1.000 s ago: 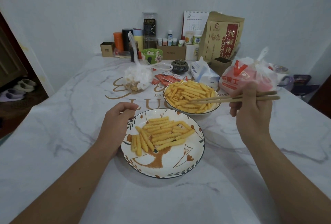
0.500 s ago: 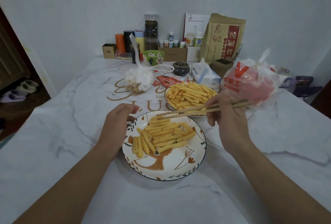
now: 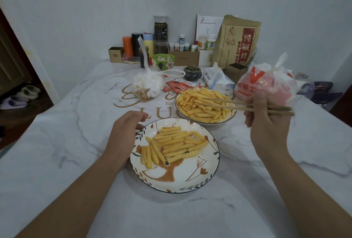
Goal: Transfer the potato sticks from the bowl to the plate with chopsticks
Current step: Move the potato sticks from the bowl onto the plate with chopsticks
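Observation:
A white bowl (image 3: 226,118) heaped with yellow crinkle potato sticks (image 3: 202,105) stands just behind a patterned plate (image 3: 190,178), which carries a smaller pile of sticks (image 3: 173,145). My right hand (image 3: 266,121) grips a pair of wooden chopsticks (image 3: 230,104); their tips lie over the sticks in the bowl, slightly apart. I cannot tell whether they touch a stick. My left hand (image 3: 124,133) rests at the plate's left rim with the fingers curled toward it.
Behind the bowl lie red sauce packets (image 3: 179,86), a knotted bag of snacks (image 3: 147,87), a tissue pack (image 3: 218,80) and a red-and-white takeaway bag (image 3: 266,85). Jars, bottles, boxes and a brown paper bag (image 3: 238,42) line the wall. The marble table (image 3: 66,142) drops off at left.
My right hand moved the chopsticks from the bowl over to the plate, then back right; their tips are over the bowl again. My left hand stayed by the plate.

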The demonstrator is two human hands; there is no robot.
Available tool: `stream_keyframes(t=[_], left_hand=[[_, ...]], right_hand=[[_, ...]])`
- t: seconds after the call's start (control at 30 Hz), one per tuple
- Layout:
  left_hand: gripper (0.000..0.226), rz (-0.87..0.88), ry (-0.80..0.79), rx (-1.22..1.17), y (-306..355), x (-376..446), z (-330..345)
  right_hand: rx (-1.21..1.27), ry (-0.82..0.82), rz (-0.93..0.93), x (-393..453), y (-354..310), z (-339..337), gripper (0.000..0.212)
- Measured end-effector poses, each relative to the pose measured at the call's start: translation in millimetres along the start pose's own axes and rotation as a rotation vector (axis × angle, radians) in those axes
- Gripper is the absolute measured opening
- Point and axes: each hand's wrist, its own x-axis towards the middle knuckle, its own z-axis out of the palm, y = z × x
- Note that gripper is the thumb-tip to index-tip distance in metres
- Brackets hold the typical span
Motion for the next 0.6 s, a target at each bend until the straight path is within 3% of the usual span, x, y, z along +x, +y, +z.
stream_keyframes(t=[0.43, 0.6], left_hand=[[0.027, -0.006, 0.004, -0.005, 1, -1, 0], [0.027, -0.011, 0.004, -0.011, 3, -3, 1]], right_hand=[[-0.17, -0.252, -0.059, -8, 22, 7, 0.032], [-0.32, -0.285, -0.231, -7, 22, 9, 0.034]])
